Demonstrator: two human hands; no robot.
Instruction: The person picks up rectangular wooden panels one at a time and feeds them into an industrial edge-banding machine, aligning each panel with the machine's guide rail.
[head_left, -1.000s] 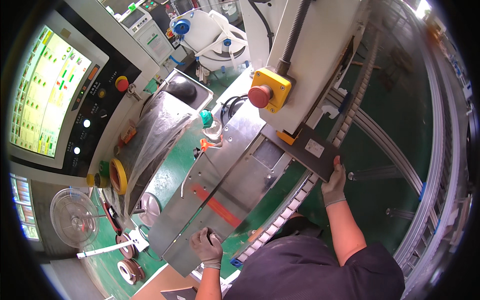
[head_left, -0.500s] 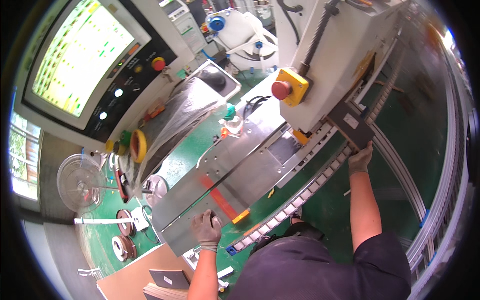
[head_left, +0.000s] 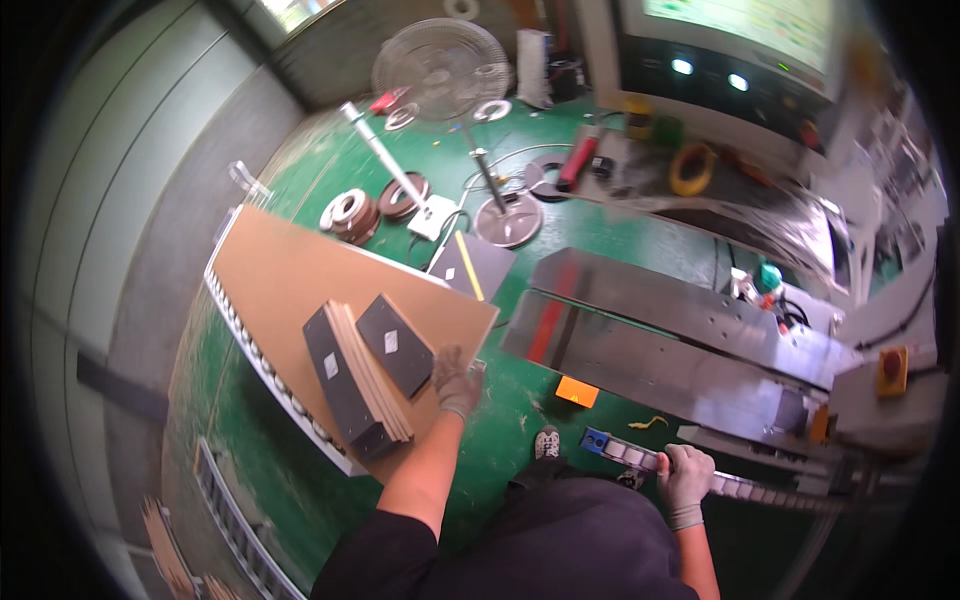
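Observation:
My left hand [head_left: 456, 382], in a grey work glove, is at the right end of a dark grey panel [head_left: 398, 345] with a white label. Its fingers look loosely apart, and I cannot tell whether they touch the panel. Left of that panel lies a stack of narrow boards [head_left: 362, 375], dark-faced with pale brown edges. Both rest on a brown board table top [head_left: 285, 265]. My gloved right hand [head_left: 687, 477] is closed over a narrow roller rail [head_left: 740, 487] in front of the steel machine table [head_left: 640, 345].
A standing fan [head_left: 440, 70] rises from a round base, beside rolls of brown edging tape [head_left: 352, 215] on the green floor. A control panel with a lit screen [head_left: 745, 30] is at the upper right. A roller track [head_left: 240, 525] runs at lower left.
My view has turned left. My right hand has let go of the dark panel by the machine and is now on the roller rail. My left hand has moved from the steel table to the boards.

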